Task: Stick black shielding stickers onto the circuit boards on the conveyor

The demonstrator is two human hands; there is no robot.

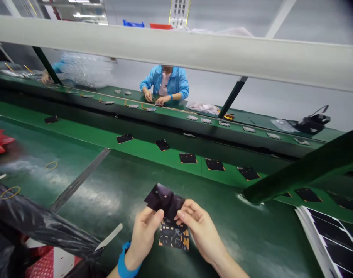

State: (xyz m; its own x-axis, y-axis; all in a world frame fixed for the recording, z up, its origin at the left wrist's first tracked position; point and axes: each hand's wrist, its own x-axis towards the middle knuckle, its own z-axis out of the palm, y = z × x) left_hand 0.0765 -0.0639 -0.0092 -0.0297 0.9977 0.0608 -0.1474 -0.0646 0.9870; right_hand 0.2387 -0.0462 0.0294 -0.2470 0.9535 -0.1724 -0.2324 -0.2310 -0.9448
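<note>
A thin black sheet [164, 199], dark and glossy with a few small cutouts, is held slightly bent between both hands above the green table. My left hand [146, 231], with a blue band at its wrist, pinches the sheet's lower left part between thumb and fingers. On the other side my right hand [201, 227] grips its right edge the same way. Just below, between the hands, lies a flat black piece with orange patches [174, 235]. Its upper edge is hidden by the sheet and fingers, so I cannot tell whether the two touch.
Several black pieces [188, 158] lie along a green belt [153, 162] ahead. Stacked sheets [323, 239] sit at right, near a slanted green post [303, 166]. Black plastic [49, 216] and a yellow rubber band [51, 165] are at left. A co-worker in blue [164, 83] sits opposite.
</note>
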